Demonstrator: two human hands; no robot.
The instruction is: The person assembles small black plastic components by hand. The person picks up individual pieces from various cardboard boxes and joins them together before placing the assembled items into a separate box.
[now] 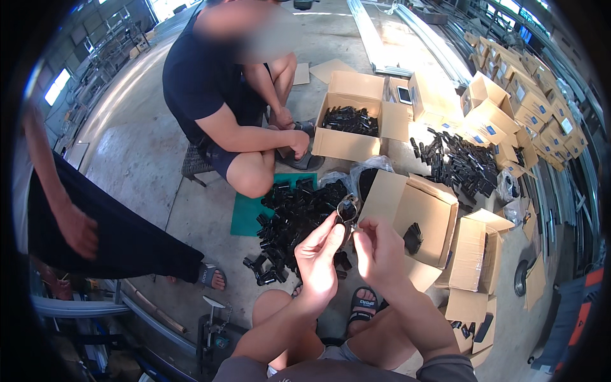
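Note:
My left hand [320,258] grips a small dark ring-shaped part [347,209] between thumb and fingers, in front of my chest. Close on its right, my right hand [380,249] is closed with its fingertips at the lower edge of the same part. Whether the right fingers pinch a smaller piece there is too small to tell. Below and beyond my hands lies a heap of black plastic fittings [289,213], partly on a green sheet [243,213]. An opened cardboard box [439,219] with a black piece [413,238] inside stands just right of my hands.
Opposite me a person in dark clothes [197,89] sits on a low stool; another person [95,216] stands at left. A box [337,145] of black parts, a second black pile [461,162] and stacked cartons [525,86] lie to the right. Metal rails [417,35] extend behind.

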